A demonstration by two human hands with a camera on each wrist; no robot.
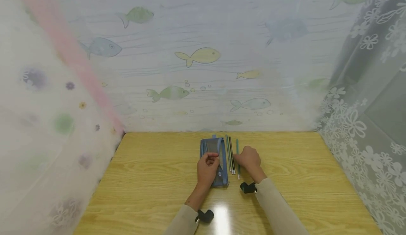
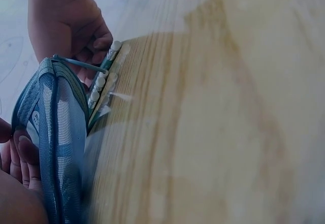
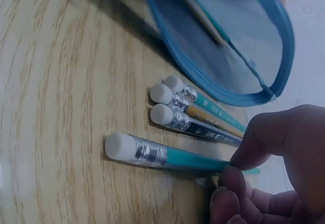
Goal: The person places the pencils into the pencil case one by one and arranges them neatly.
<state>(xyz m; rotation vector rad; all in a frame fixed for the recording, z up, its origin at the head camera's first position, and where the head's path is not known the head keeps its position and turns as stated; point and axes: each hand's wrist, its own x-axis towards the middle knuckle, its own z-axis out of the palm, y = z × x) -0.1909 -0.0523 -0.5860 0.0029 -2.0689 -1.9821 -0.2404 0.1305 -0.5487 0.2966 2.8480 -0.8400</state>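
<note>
A blue mesh pencil case (image 1: pixel 224 179) lies on the table with its zipped mouth spread apart. My left hand (image 1: pixel 207 169) pinches the edge of its opening with curled fingers. Through that mouth, pencils (image 3: pixel 205 18) show inside, partly hidden by the case. To the right of the case, a teal pencil (image 3: pixel 190 159) with a white eraser lies between the thumb and fingers of my right hand (image 1: pixel 250 158). Three more pencils, teal (image 3: pixel 205 102), yellow (image 3: pixel 200 113) and black (image 3: pixel 203 128), lie side by side between the case and that hand.
The wood-grain table (image 1: pixel 142 178) ends at a back wall covering (image 1: pixel 203 97) printed with fish. Patterned sheets hang at the left and right sides. A black wrist camera (image 1: pixel 206 216) sits on the left wrist, another black camera (image 1: pixel 248 187) on the right.
</note>
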